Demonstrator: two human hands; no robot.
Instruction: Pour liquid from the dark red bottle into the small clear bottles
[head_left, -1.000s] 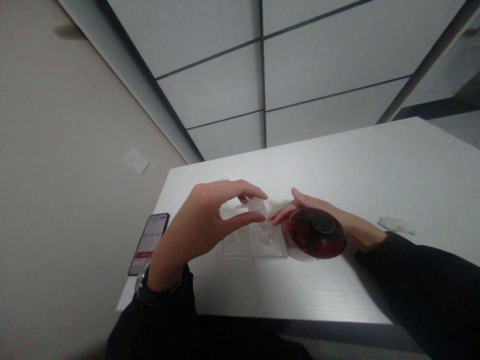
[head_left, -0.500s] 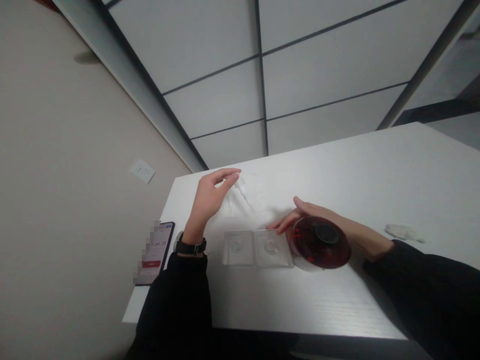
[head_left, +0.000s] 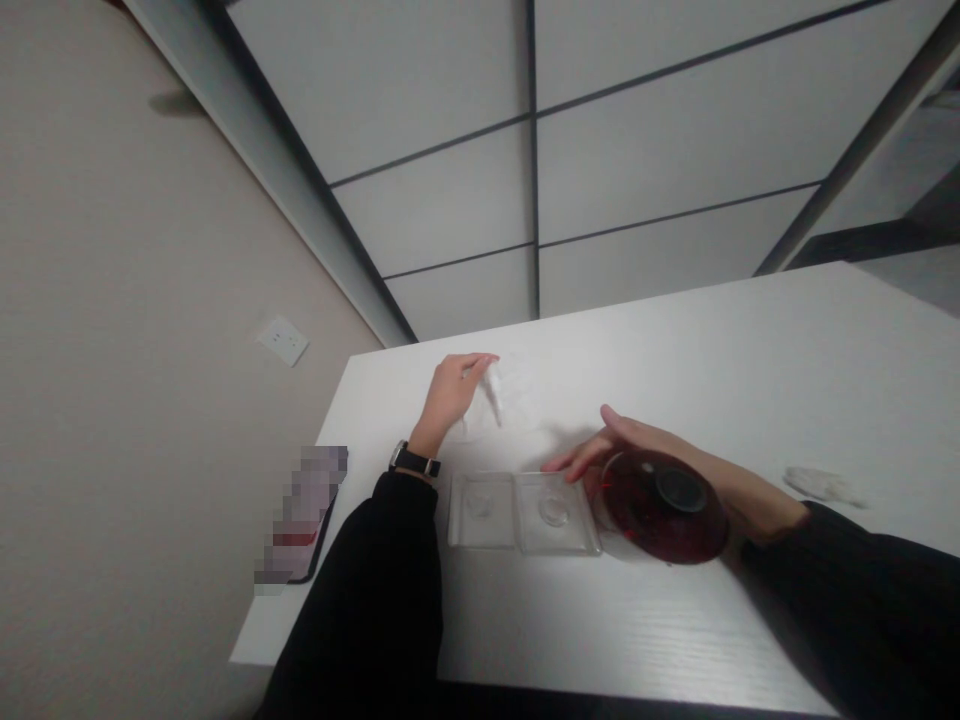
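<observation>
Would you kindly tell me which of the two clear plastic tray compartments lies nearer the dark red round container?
The right-hand compartment: its edge meets the dark red round container under the right hand; the left-hand compartment lies beyond it.

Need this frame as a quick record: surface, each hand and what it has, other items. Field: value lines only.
surface: white table
left hand: far side of table, fingers on a small white crumpled piece
right hand: around a dark red round container, fingertips at the clear tray
clear tray: two compartments, flat between the arms
phone: left table edge
white scrap: far right
</observation>
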